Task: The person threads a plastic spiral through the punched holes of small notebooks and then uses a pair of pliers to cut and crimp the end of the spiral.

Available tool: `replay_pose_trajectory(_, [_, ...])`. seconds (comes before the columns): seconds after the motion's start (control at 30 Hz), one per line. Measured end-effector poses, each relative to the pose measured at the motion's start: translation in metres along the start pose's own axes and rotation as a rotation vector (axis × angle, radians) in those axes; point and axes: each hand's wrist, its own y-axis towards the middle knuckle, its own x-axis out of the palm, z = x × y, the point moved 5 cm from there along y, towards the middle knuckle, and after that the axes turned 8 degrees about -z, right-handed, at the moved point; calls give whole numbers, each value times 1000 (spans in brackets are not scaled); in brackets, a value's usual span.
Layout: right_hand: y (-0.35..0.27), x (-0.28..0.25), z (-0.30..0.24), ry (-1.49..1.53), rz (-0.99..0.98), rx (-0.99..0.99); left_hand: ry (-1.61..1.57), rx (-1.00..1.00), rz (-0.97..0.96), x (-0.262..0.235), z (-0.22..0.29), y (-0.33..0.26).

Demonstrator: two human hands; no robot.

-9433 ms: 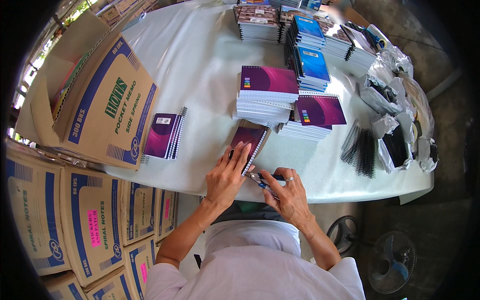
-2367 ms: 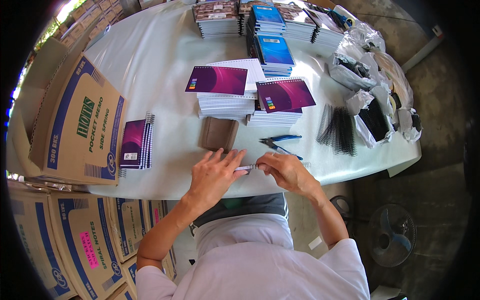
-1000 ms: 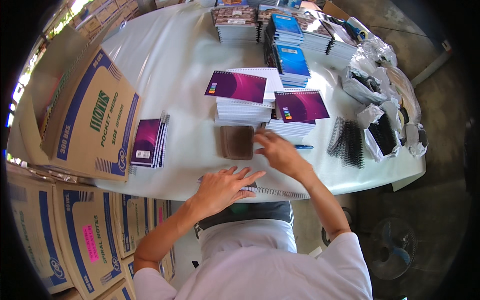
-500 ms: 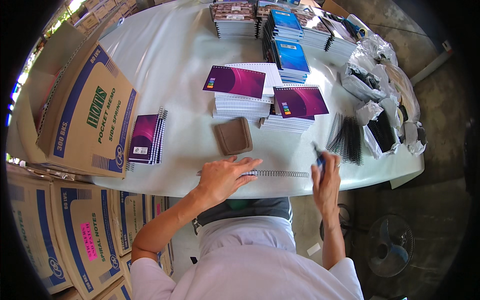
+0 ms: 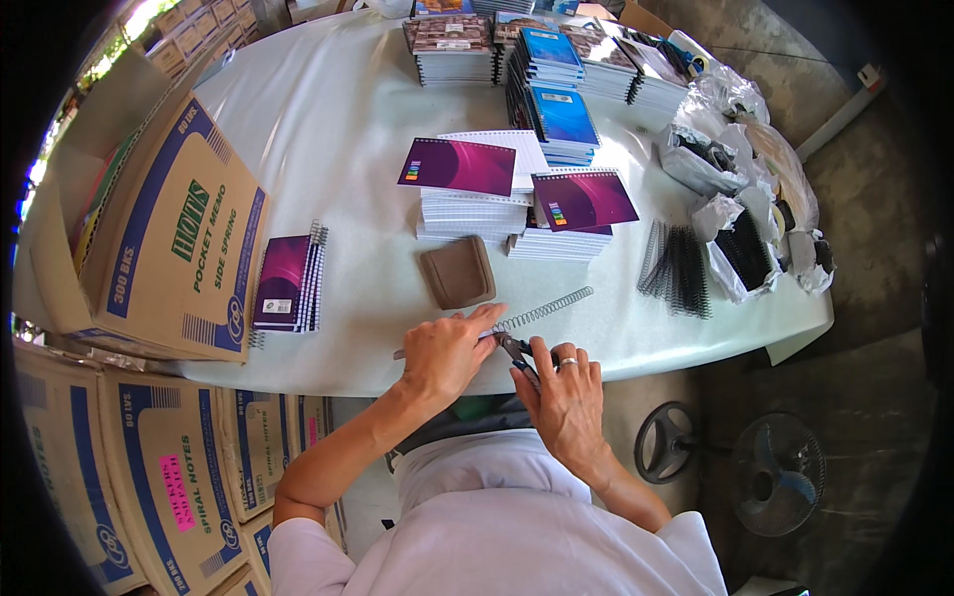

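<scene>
My left hand (image 5: 442, 360) is closed over a thin notebook seen edge-on, mostly hidden beneath the fingers at the table's near edge. A metal wire coil (image 5: 545, 311) sticks out past my fingertips and slants up to the right. My right hand (image 5: 568, 402) grips dark-handled pliers (image 5: 517, 350), whose jaws touch or nearly touch the coil beside my left fingertips. Just beyond my left hand lies a brown, rounded-square pad or dish (image 5: 457, 273).
Purple-covered notebook stacks (image 5: 462, 166) stand mid-table, with bound blue notebooks (image 5: 561, 114) behind. Loose black coils (image 5: 676, 270) and plastic bags of coils (image 5: 740, 243) lie right. Finished purple notebooks (image 5: 285, 283) sit beside a large carton (image 5: 184, 228). A fan (image 5: 775, 475) stands lower right.
My right hand has swung left with the pliers, bringing them to the coil by my left hand. The coil's free end now tilts up and away instead of lying along the table edge.
</scene>
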Motion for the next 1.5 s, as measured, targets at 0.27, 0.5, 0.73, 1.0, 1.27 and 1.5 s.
replay_pose_trajectory(0.27, [5,7,0,114,-84,22,11,20,-3,1,1,0])
replay_pose_trajectory(0.5, [16,-22,53,220,85,124,115,188,22,2,4,-1])
replay_pose_trajectory(0.73, [46,-15,109,-187,124,-113,141,201,-70,-3,4,0])
replay_pose_trajectory(1.0, [57,-3,27,187,-75,-563,84,224,-32,-1,-3,-1])
replay_pose_trajectory(1.27, [70,-25,15,219,-150,-764,110,141,-202,-5,-7,2])
replay_pose_trajectory(1.5, [61,-3,22,208,-165,-691,79,143,-155,-6,-10,1])
